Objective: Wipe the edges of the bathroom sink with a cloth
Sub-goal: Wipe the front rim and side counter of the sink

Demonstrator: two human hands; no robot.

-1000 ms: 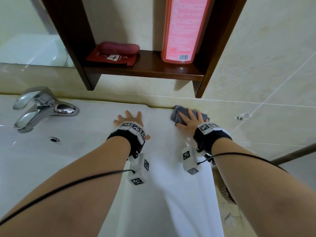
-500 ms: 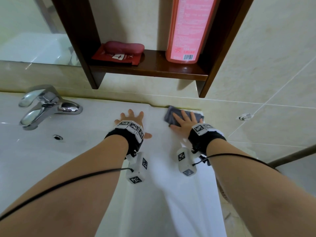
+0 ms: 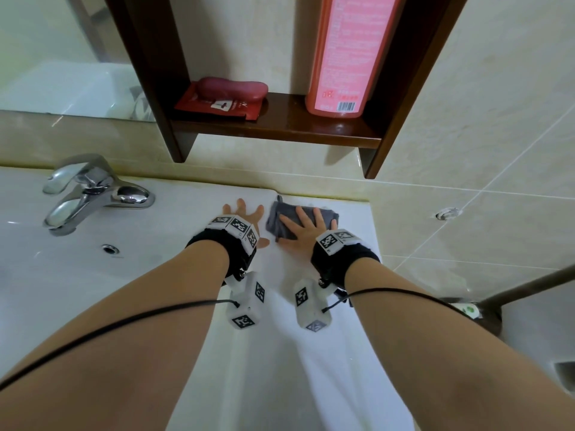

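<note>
The small grey folded cloth (image 3: 273,214) lay on the back rim of the white ceramic bathroom sink (image 3: 311,368), at about 12 o'clock in the view. The right hand (image 3: 306,228) pressed it flat, fingers straight and spread across it. Over the last second the cloth had slid from near the rim's far right corner toward 9 o'clock. It now sat just beside the left hand (image 3: 245,214), which rested on the bare rim with fingers fanned and thumb out, holding nothing. The back-right stretch had therefore probably been wiped. The rim toward the chrome lever faucet (image 3: 93,194), at 10 o'clock of the hands, and the near side edge looked still to do, and the left hand stood in the cloth's path.
</note>
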